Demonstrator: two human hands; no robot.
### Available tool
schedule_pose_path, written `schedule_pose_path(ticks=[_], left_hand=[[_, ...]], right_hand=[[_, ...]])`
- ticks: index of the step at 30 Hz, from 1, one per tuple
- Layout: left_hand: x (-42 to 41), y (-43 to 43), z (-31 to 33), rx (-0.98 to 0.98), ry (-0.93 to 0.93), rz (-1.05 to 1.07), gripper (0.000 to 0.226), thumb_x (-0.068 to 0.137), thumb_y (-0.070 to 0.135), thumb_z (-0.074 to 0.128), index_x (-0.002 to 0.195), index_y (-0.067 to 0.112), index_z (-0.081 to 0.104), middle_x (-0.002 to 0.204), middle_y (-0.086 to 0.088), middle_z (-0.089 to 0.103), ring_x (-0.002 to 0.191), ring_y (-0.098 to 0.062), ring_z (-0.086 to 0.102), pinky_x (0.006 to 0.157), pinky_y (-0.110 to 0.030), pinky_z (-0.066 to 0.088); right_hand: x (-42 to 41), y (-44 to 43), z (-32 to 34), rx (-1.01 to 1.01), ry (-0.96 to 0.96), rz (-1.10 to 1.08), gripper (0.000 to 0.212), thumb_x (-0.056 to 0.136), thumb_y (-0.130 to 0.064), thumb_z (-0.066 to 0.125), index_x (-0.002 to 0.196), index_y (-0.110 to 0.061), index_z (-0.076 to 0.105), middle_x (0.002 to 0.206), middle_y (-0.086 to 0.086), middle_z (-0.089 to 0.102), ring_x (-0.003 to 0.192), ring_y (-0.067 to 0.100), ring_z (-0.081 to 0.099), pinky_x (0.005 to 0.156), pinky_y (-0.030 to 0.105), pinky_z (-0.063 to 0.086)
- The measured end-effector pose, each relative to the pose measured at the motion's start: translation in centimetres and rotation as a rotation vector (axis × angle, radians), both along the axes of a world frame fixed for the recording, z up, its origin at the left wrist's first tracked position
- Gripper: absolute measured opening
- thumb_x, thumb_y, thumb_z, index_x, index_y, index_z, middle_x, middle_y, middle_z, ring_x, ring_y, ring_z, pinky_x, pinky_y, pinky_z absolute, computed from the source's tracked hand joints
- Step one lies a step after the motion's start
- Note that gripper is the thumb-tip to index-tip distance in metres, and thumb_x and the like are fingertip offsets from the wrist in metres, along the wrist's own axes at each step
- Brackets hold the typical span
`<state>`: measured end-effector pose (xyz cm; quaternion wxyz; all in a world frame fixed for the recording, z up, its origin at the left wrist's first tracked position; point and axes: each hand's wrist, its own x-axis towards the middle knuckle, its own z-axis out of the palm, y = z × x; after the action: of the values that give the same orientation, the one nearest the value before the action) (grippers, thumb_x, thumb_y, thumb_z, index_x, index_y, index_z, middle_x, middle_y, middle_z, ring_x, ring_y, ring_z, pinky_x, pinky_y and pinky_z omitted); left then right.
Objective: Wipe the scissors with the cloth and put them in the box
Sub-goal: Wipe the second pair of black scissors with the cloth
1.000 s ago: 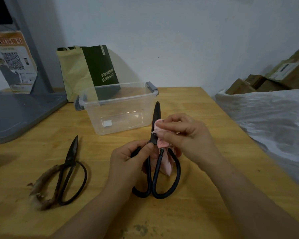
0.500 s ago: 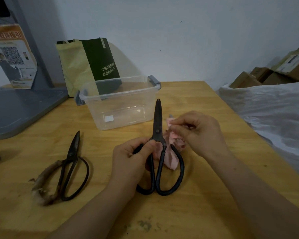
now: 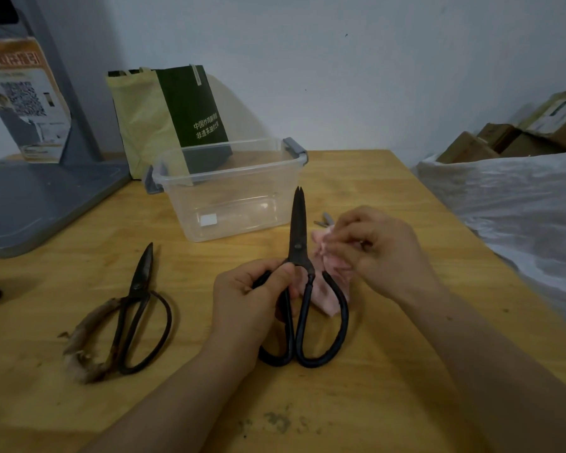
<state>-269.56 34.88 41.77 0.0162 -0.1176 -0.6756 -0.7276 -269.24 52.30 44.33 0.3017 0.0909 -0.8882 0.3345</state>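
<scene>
Scissors (image 3: 297, 230) gripped by left hand (image 3: 249, 299); right hand (image 3: 383, 253) pinches cloth (image 3: 328, 294) beside them; box (image 3: 229, 204) behind, perhaps pliers (image 3: 324, 220) near it.

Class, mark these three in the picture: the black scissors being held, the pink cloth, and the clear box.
black scissors (image 3: 297, 246), head view, on the pivot screw.
pink cloth (image 3: 322, 256), head view, on its bunched upper fold.
clear box (image 3: 229, 207), head view, on its front wall.

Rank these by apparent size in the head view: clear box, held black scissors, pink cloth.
1. clear box
2. black scissors
3. pink cloth, smallest as seen, though the right hand hides part of it.
</scene>
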Motion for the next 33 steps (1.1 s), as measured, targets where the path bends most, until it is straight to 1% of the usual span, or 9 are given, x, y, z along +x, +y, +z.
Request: schedule_pose_path(ticks=[5, 11, 18, 21, 23, 25, 27, 29, 33], left_hand=[[0.2, 0.0, 0.2, -0.006, 0.052, 0.013, 0.018, 0.087, 0.006, 0.062, 0.074, 0.01, 0.074, 0.06, -0.012, 0.066, 0.055, -0.025, 0.062, 0.052, -0.033, 0.051], [0.1, -0.1, 0.8, 0.042, 0.039, 0.072, 0.013, 0.085, 0.007, 0.064, 0.076, 0.008, 0.073, 0.055, -0.004, 0.063, 0.053, -0.019, 0.059, 0.055, -0.034, 0.051], [0.3, -0.7, 1.7, 0.161, -0.018, 0.104, 0.018, 0.089, 0.009, 0.058, 0.077, 0.005, 0.07, 0.055, -0.005, 0.06, 0.048, -0.014, 0.057, 0.046, -0.024, 0.048], [0.3, -0.8, 2.2, 0.247, -0.13, 0.111, 0.028, 0.093, 0.013, 0.052, 0.072, 0.004, 0.068, 0.058, -0.01, 0.061, 0.049, -0.017, 0.056, 0.045, -0.023, 0.047], [0.2, -0.6, 2.6, 0.27, -0.191, 0.109, 0.025, 0.091, 0.012, 0.051, 0.074, 0.002, 0.066, 0.061, -0.012, 0.06, 0.052, -0.021, 0.054, 0.047, -0.026, 0.048], [0.0, -0.2, 3.3, 0.301, -0.233, 0.09, 0.021, 0.09, 0.01, 0.05, 0.079, 0.0, 0.065, 0.063, -0.011, 0.06, 0.055, -0.022, 0.054, 0.05, -0.028, 0.049], [0.0, 0.7, 4.5, 0.33, -0.258, 0.028, 0.021, 0.09, 0.012, 0.048, 0.085, 0.001, 0.066, 0.065, -0.009, 0.062, 0.058, -0.02, 0.057, 0.051, -0.027, 0.052], [0.2, 1.8, 6.2, 0.333, -0.266, -0.12, 0.027, 0.092, 0.021, 0.045, 0.095, 0.004, 0.066, 0.076, -0.008, 0.065, 0.065, -0.018, 0.061, 0.055, -0.027, 0.053], [-0.1, 3.5, 7.7, 0.058, -0.235, -0.205, 0.042, 0.095, 0.043, 0.042, 0.134, 0.028, 0.049, 0.13, 0.003, 0.053, 0.109, -0.014, 0.05, 0.096, -0.039, 0.042]], right_hand=[[0.4, -2.0, 0.0, -0.046, 0.0, 0.19, 0.015, 0.074, -0.019, 0.078, 0.088, -0.024, 0.076, 0.093, -0.016, 0.059, 0.095, -0.001, 0.057, 0.079, 0.009, 0.044], [-0.2, 0.1, -0.1, -0.105, -0.139, 0.005, 0.011, 0.075, -0.011, 0.078, 0.08, -0.021, 0.077, 0.085, -0.015, 0.064, 0.082, 0.002, 0.061, 0.074, 0.017, 0.048], [1.5, -0.1, 1.9, -0.252, -0.741, 0.191, 0.02, 0.084, -0.021, 0.07, 0.067, -0.014, 0.077, 0.07, 0.01, 0.071, 0.068, 0.011, 0.062, 0.074, 0.03, 0.053], [1.6, 0.1, 2.6, -0.416, -0.714, 0.09, 0.031, 0.087, -0.019, 0.067, 0.057, -0.012, 0.07, 0.044, -0.005, 0.055, 0.042, 0.005, 0.047, 0.044, 0.018, 0.039], [1.8, -0.2, 2.8, -0.544, -0.704, 0.107, 0.037, 0.082, -0.045, 0.063, 0.078, -0.01, 0.074, 0.053, -0.003, 0.061, 0.047, 0.011, 0.047, 0.045, 0.021, 0.034], [1.9, -0.4, 2.9, -0.662, -0.714, 0.223, 0.055, 0.073, -0.057, 0.059, 0.097, -0.009, 0.073, 0.079, 0.009, 0.072, 0.064, 0.017, 0.06, 0.058, 0.028, 0.048], [2.1, -0.5, 3.1, -0.766, -0.701, 0.336, 0.051, 0.075, -0.045, 0.061, 0.105, -0.004, 0.068, 0.087, 0.016, 0.072, 0.073, 0.022, 0.067, 0.068, 0.032, 0.055], [2.1, -0.2, 3.3, -0.928, -0.617, 0.36, 0.034, 0.086, -0.028, 0.057, 0.103, 0.0, 0.065, 0.074, 0.013, 0.069, 0.06, 0.018, 0.064, 0.056, 0.027, 0.055], [1.1, 2.1, 3.1, -1.203, -0.388, 0.102, 0.025, 0.098, -0.02, 0.047, 0.09, -0.003, 0.065, 0.063, 0.004, 0.066, 0.055, 0.013, 0.058, 0.062, 0.027, 0.046]])
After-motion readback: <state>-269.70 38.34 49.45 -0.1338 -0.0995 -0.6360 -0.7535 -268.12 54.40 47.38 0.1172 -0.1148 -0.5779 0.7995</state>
